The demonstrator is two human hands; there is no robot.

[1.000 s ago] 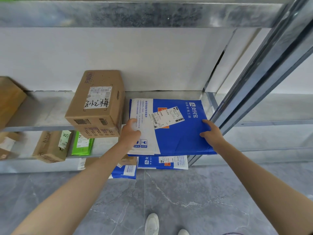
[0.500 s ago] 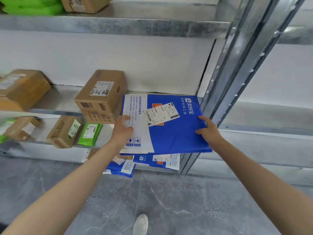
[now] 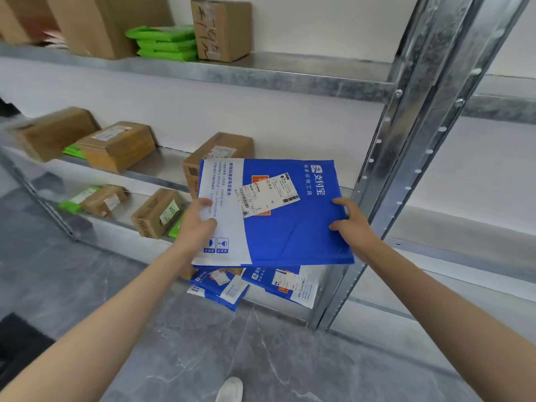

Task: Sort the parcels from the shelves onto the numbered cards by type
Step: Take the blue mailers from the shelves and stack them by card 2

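We record the blue-and-white mailer (image 3: 278,216) held nearly flat in front of the rack's middle shelf, just left of the steel upright (image 3: 406,140), its far edge covering part of a cardboard box (image 3: 220,149). The left hand (image 3: 197,224) pinches the white left side, thumb on top; the right hand (image 3: 352,224) grips the blue right edge likewise, fingers hidden underneath. More blue mailers (image 3: 278,282) lie on the bottom shelf below.
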